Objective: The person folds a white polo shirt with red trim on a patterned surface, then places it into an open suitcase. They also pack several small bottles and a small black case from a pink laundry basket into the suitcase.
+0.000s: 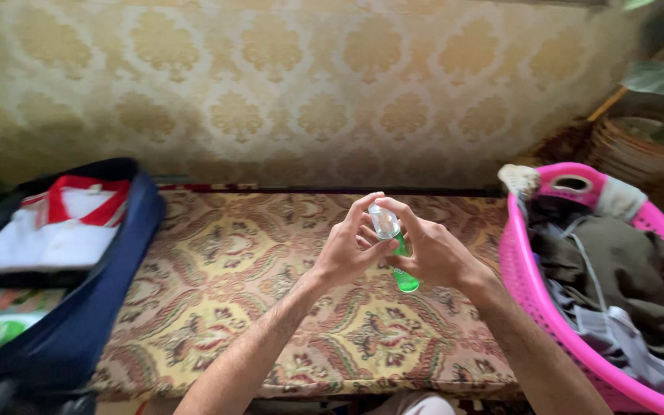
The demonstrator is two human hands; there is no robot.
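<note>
A small green bottle (403, 265) with a clear cap was held up in the air, above the middle of a patterned bed (217, 292). The right hand (432, 250) was wrapped around the bottle's body and gripped it. The left hand (350, 246) had its fingers pinched on the clear cap at the top. The cap looked as if it was on the bottle, so the bottle was not open yet, as far as could be seen.

To the left lay an open blue suitcase (94, 315). Inside it sat a folded white and red shirt (59, 223) and some packets. To the right stood a pink laundry basket (520, 284) full of dark clothes (616, 261). A potted plant (659, 84) stood behind the basket, by the patterned wall.
</note>
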